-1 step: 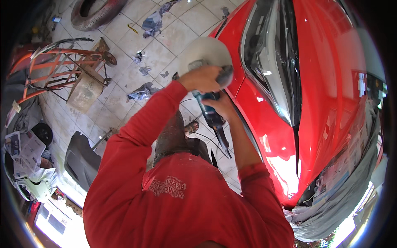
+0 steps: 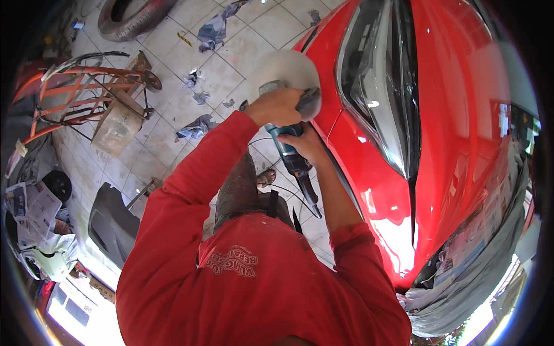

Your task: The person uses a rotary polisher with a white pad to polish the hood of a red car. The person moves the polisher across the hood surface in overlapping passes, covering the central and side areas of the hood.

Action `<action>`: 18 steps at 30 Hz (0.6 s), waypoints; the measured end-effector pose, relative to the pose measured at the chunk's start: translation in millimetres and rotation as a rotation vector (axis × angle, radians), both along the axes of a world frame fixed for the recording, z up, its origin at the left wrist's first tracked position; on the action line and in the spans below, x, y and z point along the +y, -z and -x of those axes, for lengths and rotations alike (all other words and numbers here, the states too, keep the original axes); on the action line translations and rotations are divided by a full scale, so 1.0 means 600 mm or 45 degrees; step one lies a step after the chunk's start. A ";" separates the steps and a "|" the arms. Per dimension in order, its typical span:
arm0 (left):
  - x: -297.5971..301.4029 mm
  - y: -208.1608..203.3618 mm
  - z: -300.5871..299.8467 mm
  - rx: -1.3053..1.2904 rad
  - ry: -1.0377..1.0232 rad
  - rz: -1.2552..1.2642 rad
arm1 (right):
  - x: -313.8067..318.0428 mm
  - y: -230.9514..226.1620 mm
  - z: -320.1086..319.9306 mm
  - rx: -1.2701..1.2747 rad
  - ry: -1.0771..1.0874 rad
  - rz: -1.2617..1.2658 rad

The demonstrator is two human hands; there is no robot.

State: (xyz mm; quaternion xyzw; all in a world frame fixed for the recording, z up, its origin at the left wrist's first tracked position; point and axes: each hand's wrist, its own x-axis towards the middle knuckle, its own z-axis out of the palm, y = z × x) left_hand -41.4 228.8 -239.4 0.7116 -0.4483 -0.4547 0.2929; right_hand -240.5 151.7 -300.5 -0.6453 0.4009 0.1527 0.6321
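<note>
A dark green and black power polisher [image 2: 291, 154] is held between my hands, its long body slanting toward me. Its round pale pad [image 2: 287, 66] is at the far end, blurred, with the right rim close against the red car bodywork [image 2: 369, 167]; actual contact is not clear. My left hand [image 2: 280, 107] is closed over the polisher's head, on a dark grip. Around the body behind it, my right hand [image 2: 306, 144] is wrapped. Right of the pad, a long headlight [image 2: 378, 86] is set into the glossy red panels.
A black cord [image 2: 297, 196] trails from the polisher past my feet. Paper scraps [image 2: 199, 127] lie on the floor tiles. At left are an orange metal frame [image 2: 69, 98] and a grey panel [image 2: 114, 225]; a tyre [image 2: 135, 20] lies farther off. Grey sheeting [image 2: 473, 297] covers the car at lower right.
The polisher and both hands have shifted very slightly left and toward the far side. The grip of each hand is unchanged.
</note>
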 end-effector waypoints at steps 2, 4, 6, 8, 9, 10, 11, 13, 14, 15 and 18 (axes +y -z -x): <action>0.012 -0.012 0.011 -0.128 -0.214 -0.007 | 0.003 -0.003 -0.020 0.017 -0.059 0.207; 0.025 -0.031 0.042 -0.199 -0.264 -0.079 | 0.008 0.065 0.021 -0.076 -0.097 0.351; 0.025 -0.033 0.089 -0.207 -0.118 0.004 | 0.020 0.059 0.092 -0.119 -0.028 0.262; 0.016 -0.059 0.121 -0.004 0.017 0.002 | 0.023 0.053 0.107 -0.094 0.035 0.244; 0.022 -0.063 0.123 0.033 -0.026 0.020 | 0.016 0.058 0.106 -0.066 0.003 0.243; 0.029 -0.064 0.122 0.069 -0.072 0.039 | 0.009 0.063 0.104 -0.038 -0.031 0.242; 0.032 -0.060 0.116 0.110 -0.088 0.068 | 0.005 0.065 0.105 -0.002 -0.037 0.253; 0.043 0.001 0.093 0.120 -0.231 0.017 | 0.001 0.065 0.093 0.169 -0.124 0.328; 0.052 0.052 0.086 0.099 -0.332 0.054 | -0.003 0.062 0.075 0.307 -0.221 0.385; 0.053 0.096 0.067 0.157 -0.381 0.031 | -0.006 0.063 0.044 0.360 -0.230 0.302; 0.042 0.171 0.016 0.143 -0.395 0.050 | -0.016 0.070 -0.026 0.542 -0.314 0.157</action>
